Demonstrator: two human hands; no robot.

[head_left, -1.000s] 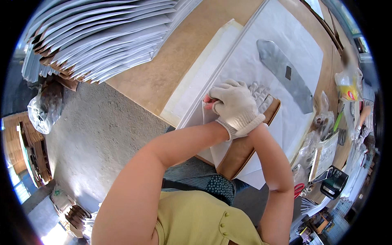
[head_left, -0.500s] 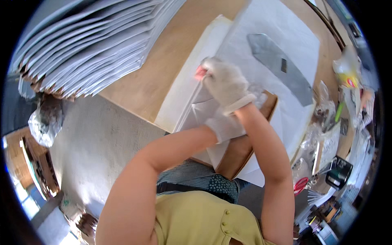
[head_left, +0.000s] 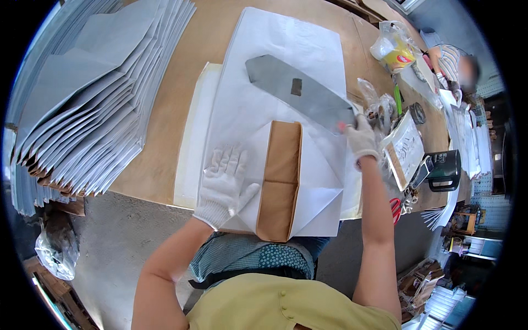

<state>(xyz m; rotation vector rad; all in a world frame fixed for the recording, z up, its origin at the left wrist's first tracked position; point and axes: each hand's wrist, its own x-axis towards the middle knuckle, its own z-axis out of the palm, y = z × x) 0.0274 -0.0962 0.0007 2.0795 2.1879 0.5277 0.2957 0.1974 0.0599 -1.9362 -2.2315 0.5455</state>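
A white paper bag (head_left: 319, 212) with a brown inner side lies on a stack of white paper sheets (head_left: 275, 33). Its end is folded into pointed white flaps about a brown strip (head_left: 281, 181). My left hand (head_left: 224, 179), in a white knit glove, presses flat on the paper left of the strip, fingers spread. A flat grey plate (head_left: 275, 76) with pointed ends and a small dark rectangle lies slantwise across the sheets. My gloved right hand (head_left: 360, 137) has its fingers closed on the plate's right end; a pink fingertip shows there.
Folded white paper bags (head_left: 104, 104) are piled high at the left. On the right are a plastic bag with a yellow pack (head_left: 397, 55), a green-handled tool (head_left: 397, 99), a dark mug (head_left: 443, 171) and red scissors (head_left: 395, 209). Another person (head_left: 448, 60) is at the far right.
My hands were together over the folded paper and have separated. The left now lies flat; the right has moved right onto the plate's end. The view has shifted too.
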